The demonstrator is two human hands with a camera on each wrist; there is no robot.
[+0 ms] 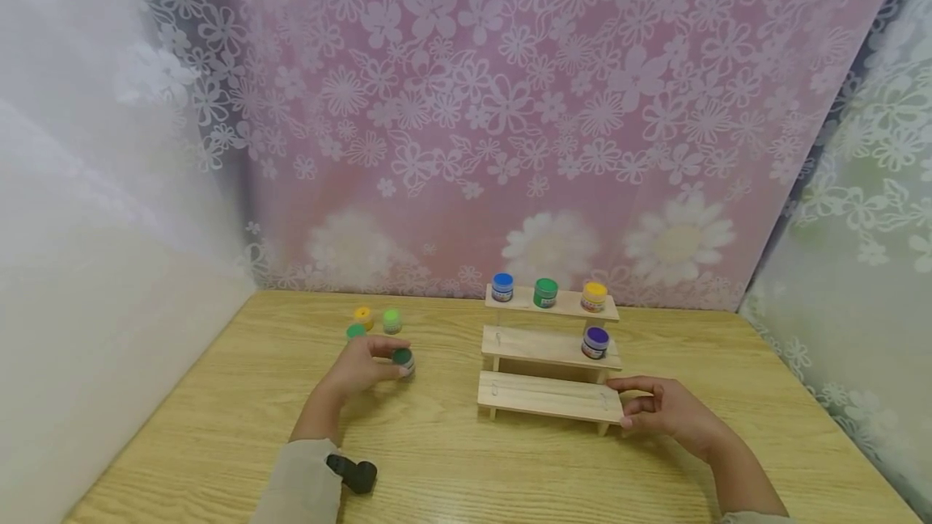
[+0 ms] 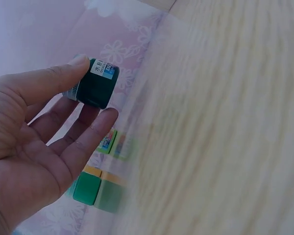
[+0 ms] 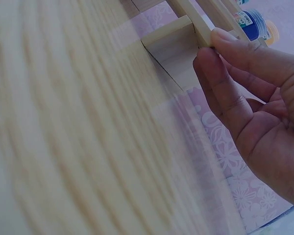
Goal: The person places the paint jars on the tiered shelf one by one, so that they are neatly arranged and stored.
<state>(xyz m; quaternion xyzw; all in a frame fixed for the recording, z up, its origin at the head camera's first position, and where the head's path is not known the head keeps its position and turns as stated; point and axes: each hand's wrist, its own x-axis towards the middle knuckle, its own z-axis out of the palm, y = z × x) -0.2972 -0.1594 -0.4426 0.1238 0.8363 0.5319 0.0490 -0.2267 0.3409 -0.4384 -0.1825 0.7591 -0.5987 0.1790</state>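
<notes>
My left hand (image 1: pixel 358 370) pinches a small dark green paint jar (image 2: pixel 102 88) between thumb and fingers, left of a three-tier wooden rack (image 1: pixel 549 396). In the left wrist view the jar is clear of the table. At the rack's right end, my right hand (image 1: pixel 673 413) grips the corner of the lowest tier, thumb on the upper side and fingers below. Blue (image 1: pixel 502 287), green (image 1: pixel 545 293) and yellow (image 1: pixel 594 297) paint jars stand along the top tier. A purple paint jar (image 1: pixel 595 342) sits at the right of the middle tier. The lowest tier is bare.
Behind my left hand stand an orange-yellow jar (image 1: pixel 363 318), a light green jar (image 1: pixel 391 321) and a partly hidden green jar (image 1: pixel 356 331). The wooden table (image 1: pixel 451 467) ends at a flowered pink backdrop (image 1: pixel 437 120), with pale side panels.
</notes>
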